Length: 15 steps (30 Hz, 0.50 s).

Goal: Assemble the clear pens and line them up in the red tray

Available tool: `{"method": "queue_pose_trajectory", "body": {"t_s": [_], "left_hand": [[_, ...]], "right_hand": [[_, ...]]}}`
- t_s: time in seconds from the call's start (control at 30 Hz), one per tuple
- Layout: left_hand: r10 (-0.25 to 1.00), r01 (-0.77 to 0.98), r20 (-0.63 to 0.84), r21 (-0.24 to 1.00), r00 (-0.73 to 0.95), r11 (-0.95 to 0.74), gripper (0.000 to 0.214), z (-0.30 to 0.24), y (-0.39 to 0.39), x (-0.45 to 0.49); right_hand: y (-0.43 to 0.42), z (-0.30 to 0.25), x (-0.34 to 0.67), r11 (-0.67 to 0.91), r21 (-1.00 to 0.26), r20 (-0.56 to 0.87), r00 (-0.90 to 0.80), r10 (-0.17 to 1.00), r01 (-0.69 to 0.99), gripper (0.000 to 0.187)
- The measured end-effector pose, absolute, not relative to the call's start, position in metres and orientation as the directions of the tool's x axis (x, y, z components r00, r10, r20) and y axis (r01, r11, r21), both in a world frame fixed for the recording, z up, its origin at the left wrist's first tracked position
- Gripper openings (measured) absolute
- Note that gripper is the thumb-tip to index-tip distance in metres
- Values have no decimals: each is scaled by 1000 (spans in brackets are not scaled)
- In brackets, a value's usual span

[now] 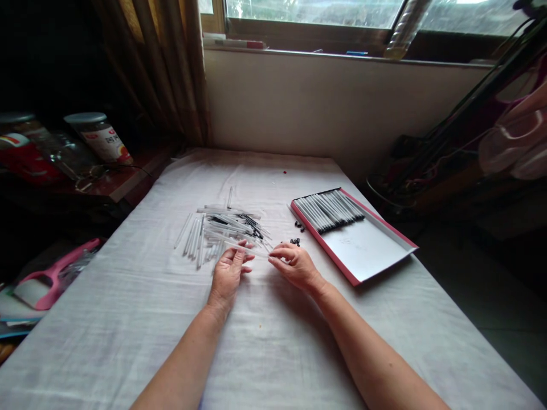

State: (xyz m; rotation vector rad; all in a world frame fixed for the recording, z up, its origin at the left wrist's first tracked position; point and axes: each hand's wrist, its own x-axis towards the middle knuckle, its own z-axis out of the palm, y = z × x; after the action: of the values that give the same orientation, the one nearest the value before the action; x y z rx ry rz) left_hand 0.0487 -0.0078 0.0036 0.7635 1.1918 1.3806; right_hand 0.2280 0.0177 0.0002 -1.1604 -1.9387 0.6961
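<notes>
Closed around a clear pen barrel point(256, 252), my left hand point(227, 276) holds it nearly level above the cloth. The fingertips of my right hand point(299, 266) pinch together at the barrel's right end; any small part between them is too small to make out. Just beyond my left hand lies a loose pile of clear pen barrels point(194, 239), with thin black-tipped refills point(253, 224) among them. Small black plugs point(295, 242) lie right behind my right hand. To the right, a shallow red-edged box point(380, 259) holds a row of pens point(329, 209) with black ends.
A white cloth point(265, 353) covers the table. Jars point(105, 139) stand on a dark side surface at left, above a pink-handled item point(55, 273). A tiny red piece point(285, 172) lies near the far edge. Wall and window close off the back.
</notes>
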Motion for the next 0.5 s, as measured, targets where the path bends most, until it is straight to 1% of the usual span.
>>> {"method": "queue_pose_trajectory", "body": {"t_s": [0.07,0.13,0.23,0.33,0.4,0.5], "left_hand": [[965,-308,-149,948,-215,78,50,4,-8,47],[960,-279,-123,959,-253,49,49,4,-7,45],[950,-245,-113,969,-292,39,51,3,-6,43],[957,-244,-114,969,-268,47,52,1,-5,42],[964,-237,-107,970,-243,48,51,0,-5,43],[970,-228,-107,972,-218,56,49,0,-5,44]], "right_hand": [[18,7,227,454,-727,297,-361,884,515,13],[26,14,227,431,-685,232,-385,893,587,14],[47,23,225,352,-544,142,-330,933,762,19],[65,26,220,273,-367,103,-252,962,889,23],[74,25,217,223,-285,87,-207,975,932,25],[83,23,212,198,-222,59,-190,980,955,25]]}}
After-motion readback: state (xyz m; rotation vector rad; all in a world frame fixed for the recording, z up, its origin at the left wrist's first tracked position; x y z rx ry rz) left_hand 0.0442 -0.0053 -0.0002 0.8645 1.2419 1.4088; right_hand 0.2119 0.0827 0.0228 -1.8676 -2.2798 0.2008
